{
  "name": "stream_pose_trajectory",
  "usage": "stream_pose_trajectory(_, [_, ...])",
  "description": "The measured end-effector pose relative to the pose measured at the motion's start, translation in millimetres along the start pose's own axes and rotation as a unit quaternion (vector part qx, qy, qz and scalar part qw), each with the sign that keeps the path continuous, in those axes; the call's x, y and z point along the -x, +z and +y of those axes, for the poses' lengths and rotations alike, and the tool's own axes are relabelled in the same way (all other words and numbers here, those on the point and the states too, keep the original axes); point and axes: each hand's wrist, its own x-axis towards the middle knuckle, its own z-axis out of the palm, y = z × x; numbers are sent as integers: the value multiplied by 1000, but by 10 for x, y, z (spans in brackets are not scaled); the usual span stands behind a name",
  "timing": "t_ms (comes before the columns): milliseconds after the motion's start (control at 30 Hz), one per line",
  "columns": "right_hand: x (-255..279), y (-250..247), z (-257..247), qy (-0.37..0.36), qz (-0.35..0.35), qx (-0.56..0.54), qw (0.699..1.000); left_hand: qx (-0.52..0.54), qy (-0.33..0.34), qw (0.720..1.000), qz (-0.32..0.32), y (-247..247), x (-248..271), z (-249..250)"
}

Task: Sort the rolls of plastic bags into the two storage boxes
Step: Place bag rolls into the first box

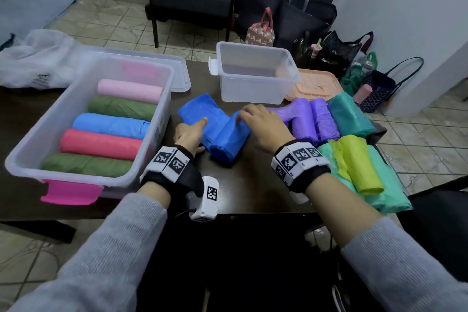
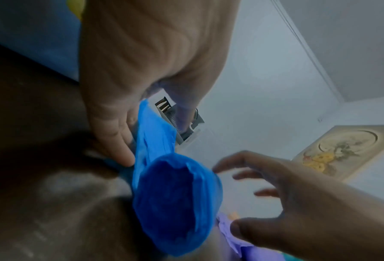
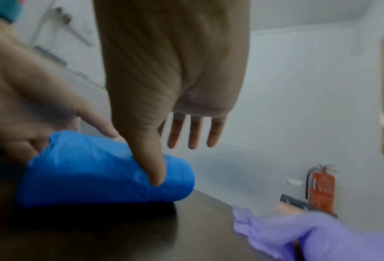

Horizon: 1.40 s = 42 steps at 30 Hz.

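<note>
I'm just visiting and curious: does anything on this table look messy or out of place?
Yes. The dark blue roll between both hands has come partly unrolled, its loose end lying flat on the table. A purple roll beside it also trails a loose end.

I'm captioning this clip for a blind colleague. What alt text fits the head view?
Both hands rest on a partly unrolled blue roll on a dark table: left hand on its loose sheet, right hand on the roll. The left box holds five coloured rolls; the small box is empty. Purple rolls and green rolls lie right.
</note>
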Motion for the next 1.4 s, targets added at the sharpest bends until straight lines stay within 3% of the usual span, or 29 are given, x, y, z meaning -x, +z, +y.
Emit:
stream_pose_trajectory(100, [-5, -35, -47, -69, -34, 83, 994, -50, 13, 999, -7, 27, -65, -15])
stream_pose_trajectory(267, [61, 17, -111, -92, -42, 165, 981, -56, 44, 997, -30, 102, -191, 60])
stream_pose_trajectory(467, [240, 100, -114, -115, -95, 126, 981, -76, 92, 992, -45, 173, -656, 108])
stream_pose_trajectory(667, [371, 200, -216, -100, -163, 17, 981, -111, 129, 981, -90, 192, -48, 470])
stream_pose_trajectory(767, [413, 246, -291, -99, -160, 6, 982, -69, 91, 988, -102, 219, 39, 484])
stream_pose_trajectory(867, [448, 289, -331, -89, -149, -22, 985, -182, 25, 978, -94, 157, -34, 390])
stream_pose_trajectory(1000, [441, 266, -330, -82, -167, -39, 982, -316, 31, 946, -66, 117, -451, 118])
stream_pose_trajectory(1067, [436, 257, -335, -82, -177, -48, 980, -294, 37, 954, -49, 140, -646, 58])
stream_pose_trajectory(1167, [446, 255, -353, -89, -170, -49, 980, -182, 35, 980, -69, 130, -236, 229])
stream_pose_trajectory(1333, [486, 278, -382, -103, -182, -58, 976, -120, 9, 989, -87, 167, -184, 290])
stream_pose_trajectory(1400, [491, 285, -376, -100, -189, -66, 975, -117, 32, 991, -60, 181, -209, 294])
